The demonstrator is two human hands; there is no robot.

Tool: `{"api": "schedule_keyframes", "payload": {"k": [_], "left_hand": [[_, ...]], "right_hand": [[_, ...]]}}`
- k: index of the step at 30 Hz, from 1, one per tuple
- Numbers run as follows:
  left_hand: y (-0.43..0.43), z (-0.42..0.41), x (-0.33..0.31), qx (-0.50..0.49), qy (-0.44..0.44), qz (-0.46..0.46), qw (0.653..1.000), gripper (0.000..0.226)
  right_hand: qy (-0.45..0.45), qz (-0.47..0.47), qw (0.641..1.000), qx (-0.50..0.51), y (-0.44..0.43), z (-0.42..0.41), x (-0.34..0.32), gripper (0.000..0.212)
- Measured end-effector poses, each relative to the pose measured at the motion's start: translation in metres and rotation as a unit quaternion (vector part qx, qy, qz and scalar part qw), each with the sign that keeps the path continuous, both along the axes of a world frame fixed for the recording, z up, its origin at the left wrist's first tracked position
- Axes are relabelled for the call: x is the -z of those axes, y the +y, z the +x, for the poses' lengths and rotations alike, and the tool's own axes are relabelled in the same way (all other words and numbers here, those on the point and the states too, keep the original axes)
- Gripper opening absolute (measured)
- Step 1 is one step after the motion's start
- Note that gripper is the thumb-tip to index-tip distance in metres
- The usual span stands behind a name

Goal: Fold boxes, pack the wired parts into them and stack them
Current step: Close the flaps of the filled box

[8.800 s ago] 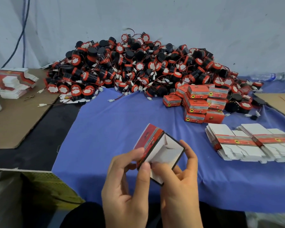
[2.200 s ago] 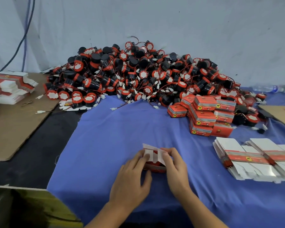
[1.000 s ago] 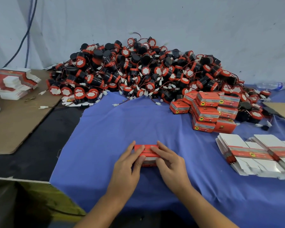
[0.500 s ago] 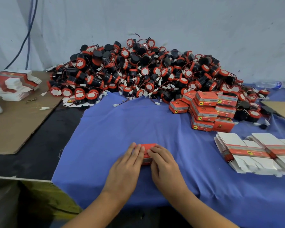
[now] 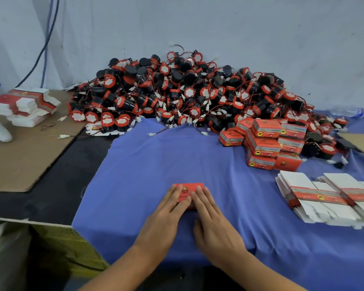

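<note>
Both grips open: left hand (image 5: 166, 211) and right hand (image 5: 213, 219) press flat on small red cardboard box (image 5: 190, 187), apparently seating its lid.

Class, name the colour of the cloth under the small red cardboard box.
Plain blue fabric cloth; the head view shows it best.

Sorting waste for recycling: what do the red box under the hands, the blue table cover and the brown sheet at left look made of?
Red box: thin printed paperboard, slight sheen, folded edges. Blue cover: matte cloth; it wrinkles and frays at its edge. Brown sheet: matte cardboard, likely corrugated; stiff, flat, cut corner.
</note>
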State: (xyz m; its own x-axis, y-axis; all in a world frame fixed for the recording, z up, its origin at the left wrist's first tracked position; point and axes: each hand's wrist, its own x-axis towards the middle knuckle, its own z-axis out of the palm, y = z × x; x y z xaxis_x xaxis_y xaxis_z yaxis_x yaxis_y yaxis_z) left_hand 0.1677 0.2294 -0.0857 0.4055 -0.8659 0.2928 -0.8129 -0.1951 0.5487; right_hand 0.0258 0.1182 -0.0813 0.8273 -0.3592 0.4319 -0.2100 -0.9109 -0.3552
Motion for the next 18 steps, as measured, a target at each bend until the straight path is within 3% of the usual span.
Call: {"api": "schedule_keyframes", "payload": {"k": [2,6,9,13,18], "left_hand": [[-0.002,-0.002,-0.001,0.000,0.011,-0.002,1.000,0.052],[0.000,0.004,-0.005,0.011,0.024,-0.072,0.997,0.045],[0.003,0.011,-0.008,0.008,0.094,-0.102,0.990,0.042],[-0.006,0.015,-0.015,-0.040,0.242,-0.106,0.964,0.068],[-0.059,0.014,-0.038,-0.089,0.256,-0.147,0.951,0.045]], "right_hand": [[-0.014,0.053,0.998,0.028,0.001,-0.002,0.000,0.077],[-0.021,0.076,0.993,0.084,0.003,-0.005,0.000,0.066],[-0.043,0.101,0.990,0.088,0.003,-0.003,-0.001,0.062],[-0.065,0.170,0.978,0.106,-0.001,0.000,-0.010,0.057],[-0.136,0.308,0.926,0.172,-0.028,0.023,-0.031,0.067]]}}
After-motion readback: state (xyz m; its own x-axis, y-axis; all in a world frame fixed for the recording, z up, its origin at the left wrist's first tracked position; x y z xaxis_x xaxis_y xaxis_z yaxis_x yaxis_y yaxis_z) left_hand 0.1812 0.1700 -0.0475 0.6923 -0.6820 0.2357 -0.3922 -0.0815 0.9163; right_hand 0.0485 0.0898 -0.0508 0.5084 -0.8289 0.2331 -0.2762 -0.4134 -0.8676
